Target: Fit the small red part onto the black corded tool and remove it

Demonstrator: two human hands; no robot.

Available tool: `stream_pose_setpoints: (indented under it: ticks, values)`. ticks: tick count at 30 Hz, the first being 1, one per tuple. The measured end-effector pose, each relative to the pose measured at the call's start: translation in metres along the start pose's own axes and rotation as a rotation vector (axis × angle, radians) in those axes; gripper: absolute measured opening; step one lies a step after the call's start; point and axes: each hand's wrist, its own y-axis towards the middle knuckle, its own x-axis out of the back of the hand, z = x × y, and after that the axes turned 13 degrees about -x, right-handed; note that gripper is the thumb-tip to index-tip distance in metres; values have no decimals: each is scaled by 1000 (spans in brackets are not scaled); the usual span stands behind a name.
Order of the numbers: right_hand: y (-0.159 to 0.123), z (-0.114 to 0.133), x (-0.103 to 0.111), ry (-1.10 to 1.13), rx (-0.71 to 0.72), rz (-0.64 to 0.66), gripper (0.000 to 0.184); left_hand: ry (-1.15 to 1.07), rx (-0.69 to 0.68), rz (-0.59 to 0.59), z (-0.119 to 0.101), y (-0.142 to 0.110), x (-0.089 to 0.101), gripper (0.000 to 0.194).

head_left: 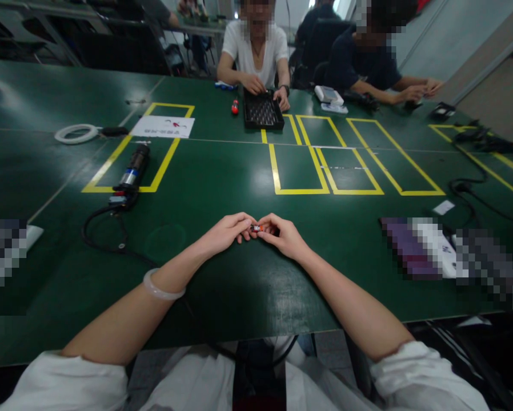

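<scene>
In front of me, a small orange and silver piece (256, 228) is held between my two hands, low over the green table (222, 171). Its exact kind is too small to tell. My left hand (234, 228) pinches its left side, with the fingers curled. From the other side my right hand (284, 234) grips the orange end between thumb and fingers. The fingertips of both hands nearly meet and cover part of the piece. A pale bangle (164, 288) circles my left wrist.
Left of my hands lies a cylindrical power tool (130, 174) with a black cable. A white paper sheet (164, 126) and white ring (76, 133) are behind it. Across the table, a co-worker handles a black tray (263, 111). Yellow tape (301, 192) marks rectangles; a purple-white packet (419, 245) lies right.
</scene>
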Motion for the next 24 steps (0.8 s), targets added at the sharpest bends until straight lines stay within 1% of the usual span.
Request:
stream_pose_setpoints:
  ticks: [5, 10, 13, 15, 19, 24]
  values:
    - [0, -4, -1, -3, 1, -19, 18, 1, 6, -2, 1, -2, -3, 35]
    - [0, -4, -2, 46, -24, -7, 25, -7, -16, -34, 1, -5, -6, 33]
    - [0, -3, -1, 40, -36, -31, 20, -24, -52, -43, 3, -6, -6, 31]
    - [0, -2, -1, 10, -16, -46, 18, -25, -63, -49, 4, -5, -6, 31]
    - [1, -2, -1, -25, 44, -41, 13, -59, -31, -75, 4, -4, -5, 35]
    - [2, -3, 0, -51, 24, -55, 21, -67, -64, -82, 4, -4, -5, 30]
